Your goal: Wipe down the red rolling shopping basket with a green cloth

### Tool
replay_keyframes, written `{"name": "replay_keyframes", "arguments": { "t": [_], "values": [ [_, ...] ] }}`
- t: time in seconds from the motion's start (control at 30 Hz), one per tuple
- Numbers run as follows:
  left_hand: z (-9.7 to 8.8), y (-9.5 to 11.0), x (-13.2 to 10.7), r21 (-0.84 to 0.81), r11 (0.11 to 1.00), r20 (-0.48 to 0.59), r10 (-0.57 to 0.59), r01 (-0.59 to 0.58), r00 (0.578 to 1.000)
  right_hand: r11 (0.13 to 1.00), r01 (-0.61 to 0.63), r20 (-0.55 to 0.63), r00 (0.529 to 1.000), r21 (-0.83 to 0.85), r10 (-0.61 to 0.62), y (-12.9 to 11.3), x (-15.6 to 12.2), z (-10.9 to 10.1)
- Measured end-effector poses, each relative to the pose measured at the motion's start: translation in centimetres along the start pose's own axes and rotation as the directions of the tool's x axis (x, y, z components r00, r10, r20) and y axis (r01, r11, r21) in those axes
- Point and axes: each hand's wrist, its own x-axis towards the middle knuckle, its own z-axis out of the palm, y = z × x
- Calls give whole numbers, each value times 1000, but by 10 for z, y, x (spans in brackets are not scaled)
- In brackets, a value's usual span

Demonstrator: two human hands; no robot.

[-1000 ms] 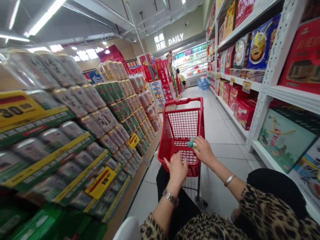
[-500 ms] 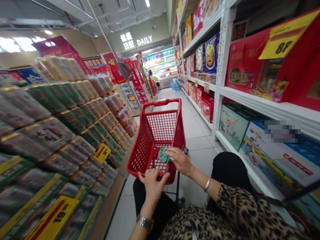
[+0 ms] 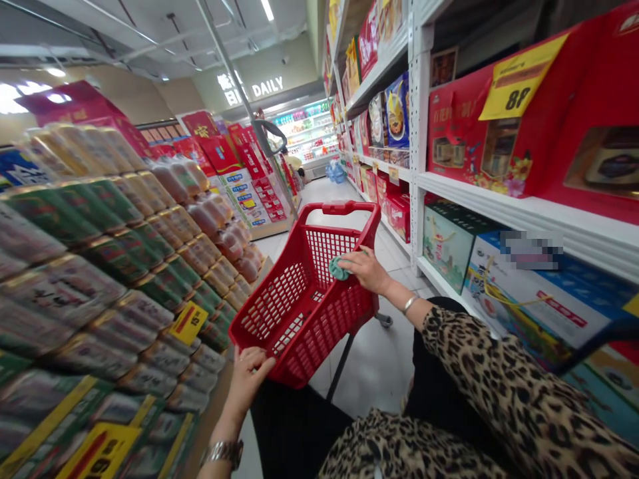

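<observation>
A red plastic shopping cart [image 3: 319, 342] with latticed walls stands angled in front of my knees. My left hand [image 3: 248, 374] grips its near left corner, fingers over the rim and thumb along the edge. A crumpled green cloth [image 3: 338, 268] is bunched in my right hand [image 3: 368, 269], which presses it to the cart's right rim, nearer the far end. My right palm hides part of the cloth and of the rim. The cart's red handle bar [image 3: 339, 207] is at the far end, apart from both hands.
Stacked shrink-wrapped cans [image 3: 94, 286] with yellow price tags rise close on the left. White shelves [image 3: 499, 185] with red gift boxes [image 3: 474, 143] line the right. A slanted metal pole [image 3: 227, 56] stands ahead left; blue bottles [image 3: 336, 171] sit farther down the aisle.
The cart has turned, its far end swinging right and its near end left. My left hand moved left with the near corner. My right hand carried the cloth forward, up to the right rim.
</observation>
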Motion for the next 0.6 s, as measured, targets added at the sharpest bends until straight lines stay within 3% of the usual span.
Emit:
{"name": "replay_keyframes", "arguments": {
  "t": [0.13, 0.27, 0.4, 0.6],
  "values": [
    [2, -8, 11, -38, 999, 24, 31, -30, 999, 950, -117, -60, 993, -291, 104, 3, 0, -25],
    [10, -8, 17, -81, 995, 10, 63, -62, 998, 835, -288, -142, 958, -469, 251, -2, -6, -31],
    [18, -1, 13, -92, 992, 14, 90, -88, 996, 814, -301, -146, 954, -497, 263, 2, -10, -29],
    [26, 10, 3, -76, 993, 8, 95, -95, 995, 857, -327, -161, 945, -398, 286, -3, 0, -30]
  ]
}}
